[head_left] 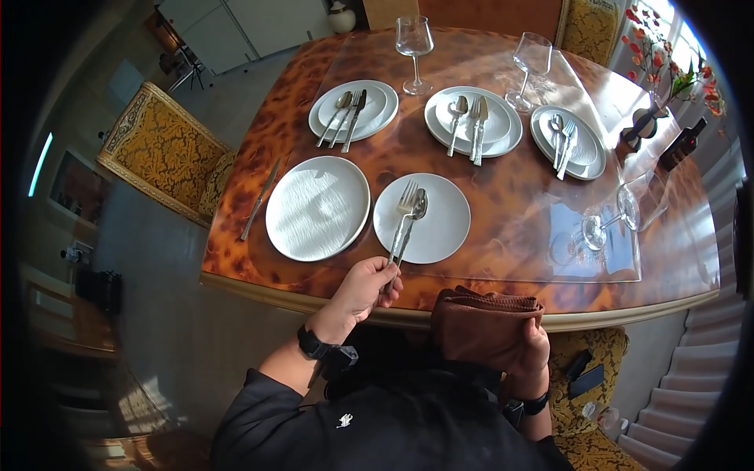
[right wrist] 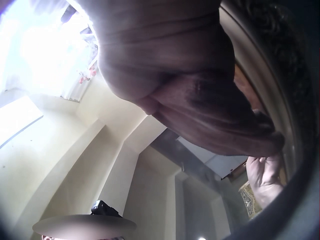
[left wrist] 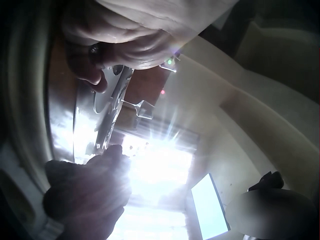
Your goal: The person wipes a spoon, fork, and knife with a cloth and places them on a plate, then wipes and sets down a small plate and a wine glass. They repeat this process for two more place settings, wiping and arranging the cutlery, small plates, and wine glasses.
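My left hand (head_left: 367,289) pinches the handles of a fork (head_left: 407,202) and a spoon (head_left: 419,208) at the table's front edge. Their heads lie side by side over a smaller round white plate (head_left: 452,224). To the left sits a larger textured white plate (head_left: 318,208), and a table knife (head_left: 261,198) lies on the wood beyond it. My right hand (head_left: 536,349) grips a folded brown cloth (head_left: 479,330) in front of my body, just off the table edge. In the right wrist view the right hand (right wrist: 165,75) fills the top, its fingertips curled.
Three stacked plate settings with cutlery (head_left: 353,110) stand farther back on the glossy table (head_left: 503,228). Two wine glasses (head_left: 414,47) stand behind them; another glass (head_left: 613,216) is at the right. A dark bottle (head_left: 683,145) and a vase stand at the right edge. Patterned chairs (head_left: 161,149) surround the table.
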The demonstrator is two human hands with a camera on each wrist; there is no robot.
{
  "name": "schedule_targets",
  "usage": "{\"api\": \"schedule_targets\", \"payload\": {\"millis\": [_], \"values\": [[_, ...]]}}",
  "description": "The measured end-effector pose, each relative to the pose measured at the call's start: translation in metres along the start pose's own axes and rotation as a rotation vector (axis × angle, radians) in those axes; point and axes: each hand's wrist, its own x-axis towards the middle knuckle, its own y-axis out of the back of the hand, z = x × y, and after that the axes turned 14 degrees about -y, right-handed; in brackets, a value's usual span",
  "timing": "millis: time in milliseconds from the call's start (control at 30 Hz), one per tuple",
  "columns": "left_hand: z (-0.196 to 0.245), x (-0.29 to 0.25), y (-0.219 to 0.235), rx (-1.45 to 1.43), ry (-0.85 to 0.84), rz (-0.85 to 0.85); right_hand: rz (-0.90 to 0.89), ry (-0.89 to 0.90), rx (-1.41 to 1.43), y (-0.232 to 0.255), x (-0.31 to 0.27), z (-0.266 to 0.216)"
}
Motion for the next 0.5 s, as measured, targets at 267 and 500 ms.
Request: {"api": "schedule_targets", "payload": {"millis": [267, 500], "values": [[0.001, -0.003, -0.007, 0.003, 0.023, 0.025, -0.006, -0.016, 0.001, 0.004, 0.004, 0.0], [0.005, -0.005, -0.011, -0.038, 0.05, 0.035, -0.009, -0.003, 0.011, 0.006, 0.002, 0.0]]}}
